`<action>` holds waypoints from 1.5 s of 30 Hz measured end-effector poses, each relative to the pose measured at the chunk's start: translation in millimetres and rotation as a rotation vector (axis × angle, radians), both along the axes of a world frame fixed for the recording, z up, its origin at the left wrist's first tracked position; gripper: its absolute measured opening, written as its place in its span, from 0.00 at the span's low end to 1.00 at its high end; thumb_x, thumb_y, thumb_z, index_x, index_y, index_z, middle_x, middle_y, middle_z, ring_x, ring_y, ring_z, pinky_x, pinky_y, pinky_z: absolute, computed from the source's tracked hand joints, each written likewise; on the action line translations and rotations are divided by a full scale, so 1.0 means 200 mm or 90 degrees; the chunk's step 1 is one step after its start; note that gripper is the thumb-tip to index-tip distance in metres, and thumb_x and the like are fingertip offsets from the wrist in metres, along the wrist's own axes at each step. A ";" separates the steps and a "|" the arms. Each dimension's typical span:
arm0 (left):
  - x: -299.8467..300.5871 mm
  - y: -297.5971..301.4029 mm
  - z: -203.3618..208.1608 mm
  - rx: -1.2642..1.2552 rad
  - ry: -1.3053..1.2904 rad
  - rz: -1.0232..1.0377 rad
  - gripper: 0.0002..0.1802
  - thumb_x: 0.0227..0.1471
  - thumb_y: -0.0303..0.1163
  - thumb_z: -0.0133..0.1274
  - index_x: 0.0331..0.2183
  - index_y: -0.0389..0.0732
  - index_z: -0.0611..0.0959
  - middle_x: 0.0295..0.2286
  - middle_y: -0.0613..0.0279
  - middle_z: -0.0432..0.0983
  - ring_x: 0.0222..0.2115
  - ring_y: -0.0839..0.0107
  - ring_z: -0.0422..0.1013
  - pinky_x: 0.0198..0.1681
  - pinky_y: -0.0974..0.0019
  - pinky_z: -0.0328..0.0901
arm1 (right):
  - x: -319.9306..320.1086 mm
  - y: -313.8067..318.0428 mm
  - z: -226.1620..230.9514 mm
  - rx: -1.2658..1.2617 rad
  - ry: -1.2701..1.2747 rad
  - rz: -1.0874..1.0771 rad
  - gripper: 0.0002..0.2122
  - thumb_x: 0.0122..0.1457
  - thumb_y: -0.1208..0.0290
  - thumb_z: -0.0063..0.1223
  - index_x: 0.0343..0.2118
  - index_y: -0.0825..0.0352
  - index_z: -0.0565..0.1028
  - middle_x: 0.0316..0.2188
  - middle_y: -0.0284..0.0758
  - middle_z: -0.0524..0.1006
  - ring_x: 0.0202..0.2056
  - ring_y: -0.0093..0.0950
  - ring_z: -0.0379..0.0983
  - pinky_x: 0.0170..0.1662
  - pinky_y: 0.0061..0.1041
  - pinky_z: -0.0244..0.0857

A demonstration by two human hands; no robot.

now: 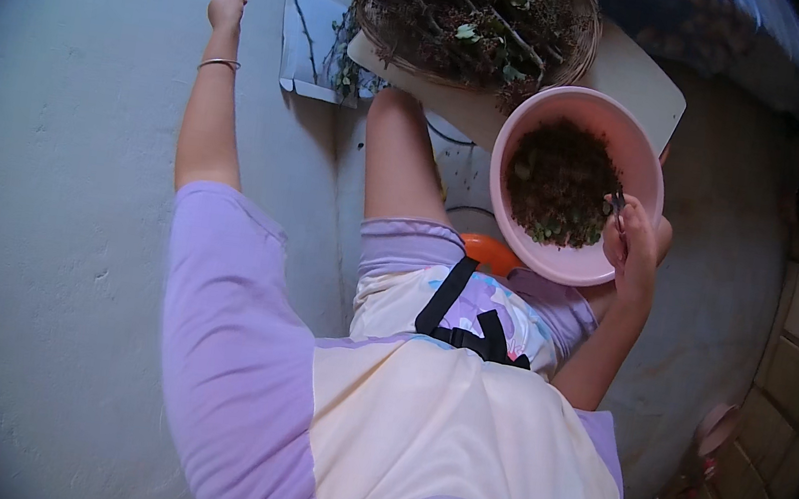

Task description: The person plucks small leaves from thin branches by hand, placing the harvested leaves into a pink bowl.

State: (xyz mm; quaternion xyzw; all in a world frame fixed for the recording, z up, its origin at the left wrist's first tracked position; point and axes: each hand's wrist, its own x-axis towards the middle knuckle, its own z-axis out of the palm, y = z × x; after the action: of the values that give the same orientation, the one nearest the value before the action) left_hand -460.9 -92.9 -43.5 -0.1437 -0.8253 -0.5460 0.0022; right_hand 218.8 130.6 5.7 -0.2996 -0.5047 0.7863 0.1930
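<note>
My right hand is closed round small dark-handled scissors at the right rim of a pink basin. Inside the basin lies a heap of dark reddish-brown plant bits with a few green pieces. My left hand is stretched far out to the left, its fingers loosely bent and a little apart. Nothing shows in it. The nearest thing to it is a white open box with a thin twig inside.
Beyond the basin, a round wicker basket heaped with dark branches stands on a pale board. Leafy sprigs hang by the white box. An orange seat-like thing shows between my legs. Brown cartons line the right.
</note>
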 end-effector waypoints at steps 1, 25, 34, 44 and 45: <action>-0.04 0.00 -0.02 0.071 0.049 -0.005 0.17 0.46 0.39 0.57 0.32 0.33 0.82 0.26 0.59 0.78 0.22 0.77 0.72 0.27 0.79 0.64 | 0.01 0.00 0.00 -0.005 0.006 0.007 0.13 0.61 0.63 0.41 0.39 0.69 0.67 0.13 0.23 0.61 0.09 0.10 0.47 0.11 0.11 0.40; 0.82 1.07 -0.11 -0.269 0.294 -0.405 0.15 0.49 0.44 0.50 0.36 0.48 0.83 0.29 0.61 0.79 0.29 0.66 0.75 0.34 0.63 0.69 | 0.01 -0.09 -0.20 -0.004 -0.113 -0.016 0.16 0.60 0.63 0.44 0.16 0.60 0.61 0.09 0.23 0.58 0.09 0.12 0.50 0.12 0.13 0.40; 0.88 1.12 -0.01 -0.229 0.659 -0.298 0.08 0.46 0.38 0.52 0.29 0.48 0.83 0.28 0.62 0.75 0.31 0.64 0.72 0.31 0.60 0.67 | 0.04 -0.06 -0.25 -0.030 -0.059 -0.047 0.16 0.61 0.63 0.43 0.17 0.61 0.62 0.09 0.23 0.58 0.09 0.12 0.49 0.12 0.13 0.40; 0.92 1.42 0.24 -0.394 0.955 -0.329 0.05 0.35 0.31 0.49 0.16 0.44 0.79 0.24 0.60 0.71 0.32 0.65 0.69 0.33 0.63 0.65 | 0.04 -0.09 -0.25 -0.012 -0.087 -0.053 0.13 0.59 0.63 0.46 0.20 0.61 0.64 0.10 0.23 0.60 0.09 0.12 0.50 0.11 0.13 0.41; 0.92 1.44 0.26 -0.421 0.972 -0.329 0.06 0.36 0.32 0.49 0.16 0.44 0.80 0.25 0.60 0.71 0.32 0.65 0.68 0.33 0.63 0.64 | 0.05 -0.09 -0.25 -0.021 -0.077 -0.057 0.12 0.59 0.64 0.46 0.20 0.61 0.64 0.10 0.23 0.60 0.09 0.12 0.50 0.11 0.13 0.42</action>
State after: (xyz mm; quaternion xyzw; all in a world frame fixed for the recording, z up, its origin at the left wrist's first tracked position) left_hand -276.3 195.7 8.6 -0.6465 -0.6560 -0.0161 0.3893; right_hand 229.7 113.5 -45.1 -0.3721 -0.4885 0.7654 0.1924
